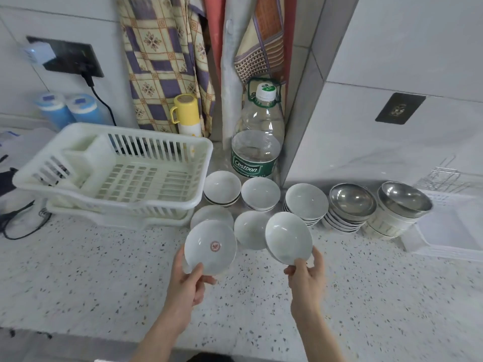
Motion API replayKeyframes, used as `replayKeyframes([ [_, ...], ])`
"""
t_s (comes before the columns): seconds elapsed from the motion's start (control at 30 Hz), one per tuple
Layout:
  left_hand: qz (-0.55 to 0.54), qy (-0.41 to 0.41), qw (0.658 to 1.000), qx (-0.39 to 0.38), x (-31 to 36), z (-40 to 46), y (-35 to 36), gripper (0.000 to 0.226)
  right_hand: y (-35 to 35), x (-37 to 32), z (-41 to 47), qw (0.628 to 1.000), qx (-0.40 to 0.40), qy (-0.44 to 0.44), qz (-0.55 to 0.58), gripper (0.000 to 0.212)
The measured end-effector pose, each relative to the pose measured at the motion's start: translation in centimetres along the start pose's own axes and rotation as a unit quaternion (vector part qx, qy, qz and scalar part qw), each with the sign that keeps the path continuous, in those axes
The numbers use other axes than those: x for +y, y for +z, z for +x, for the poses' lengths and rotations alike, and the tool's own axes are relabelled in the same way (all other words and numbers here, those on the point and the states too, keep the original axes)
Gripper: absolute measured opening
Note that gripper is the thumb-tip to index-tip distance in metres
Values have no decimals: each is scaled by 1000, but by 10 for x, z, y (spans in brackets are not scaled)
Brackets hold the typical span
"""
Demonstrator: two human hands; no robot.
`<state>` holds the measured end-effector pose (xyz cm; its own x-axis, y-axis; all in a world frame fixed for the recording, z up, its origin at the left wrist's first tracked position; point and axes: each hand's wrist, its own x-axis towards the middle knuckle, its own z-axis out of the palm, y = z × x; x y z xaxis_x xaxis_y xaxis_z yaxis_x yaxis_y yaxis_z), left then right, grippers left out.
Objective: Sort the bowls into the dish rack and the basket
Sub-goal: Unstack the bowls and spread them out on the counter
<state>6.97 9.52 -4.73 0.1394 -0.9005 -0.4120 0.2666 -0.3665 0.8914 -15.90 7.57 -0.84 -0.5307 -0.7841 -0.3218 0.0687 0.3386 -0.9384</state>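
Bowls are the whole business here, and all of them lie to the right of the dish rack (115,176), the white slatted one that sits with nothing in it at the left of the speckled counter (86,270). Two are lifted. The left hand (189,282) pinches the near rim of a white bowl with a red mark (211,247), thumb inside and fingers under, tilted so the inside faces the camera, probably to read the mark before choosing where it goes. The right hand (305,279) grips a plain white bowl (288,237) the same way, just right of the first.

Behind them, loose white bowls (222,186) rest just beside the rack's right wall, likely spread out so each can be taken singly. Farther right of the rack stand stacked white bowls (305,202), then stacks topped with steel bowls (351,201), grouped by kind. At the far right edge, well away from the rack, a wire frame (444,178) may be the basket; the view there is too washed out to be sure.
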Motion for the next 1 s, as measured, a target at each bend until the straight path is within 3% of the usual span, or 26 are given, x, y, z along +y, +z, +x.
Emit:
replayKeyframes([
  [0.2, -12, -11, 994, 111, -8, -30, -37, 57, -7, 20, -28, 996, -77, 32, -34, 39],
  [0.43, -26, -4, 986, 163, -7, -46, -52, 53, -1, 34, -48, 985, -149, 55, -70, 46],
  [0.77, -24, -5, 988, 151, 12, -25, -110, 55, 73, 48, -88, 963, -234, 25, -133, 48],
  [1.0, 25, -30, 992, 122, 37, 14, -175, 53, 155, 58, -117, 962, -230, 43, -137, 51],
])
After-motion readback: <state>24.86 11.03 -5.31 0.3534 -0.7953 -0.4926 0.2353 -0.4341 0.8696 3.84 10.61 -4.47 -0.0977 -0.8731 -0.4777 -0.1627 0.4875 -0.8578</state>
